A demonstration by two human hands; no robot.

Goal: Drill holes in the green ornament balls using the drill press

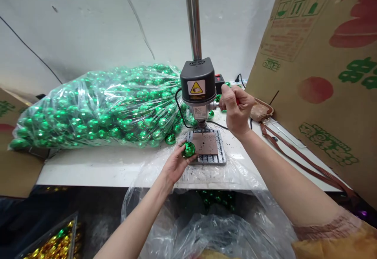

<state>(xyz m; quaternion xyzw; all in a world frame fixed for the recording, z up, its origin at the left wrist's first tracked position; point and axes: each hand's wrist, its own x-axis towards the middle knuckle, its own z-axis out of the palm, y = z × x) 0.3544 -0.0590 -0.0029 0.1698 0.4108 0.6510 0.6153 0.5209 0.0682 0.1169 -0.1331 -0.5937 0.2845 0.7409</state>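
Note:
A shiny green faceted ball [189, 149] rests in the fingers of my left hand [178, 160], at the left front of the drill press base [220, 149]. My right hand [235, 107] is closed around the feed handle on the right side of the small bench drill press [198, 80]; a bit of red shows between the fingers. The drill's chuck [202, 124] hangs above a brown board [209, 144] with a small dark hole in it. Dark shavings are scattered over the board and base. Another green ball [170, 138] lies just behind my left hand.
A large clear bag [97, 105] full of green balls lies on the white table [88, 172] at left. At right stand a tall carton [309, 74] and a strapped purse [260, 109]. An open plastic bag [218, 231] hangs below the front edge; gold balls [53, 243] sit lower left.

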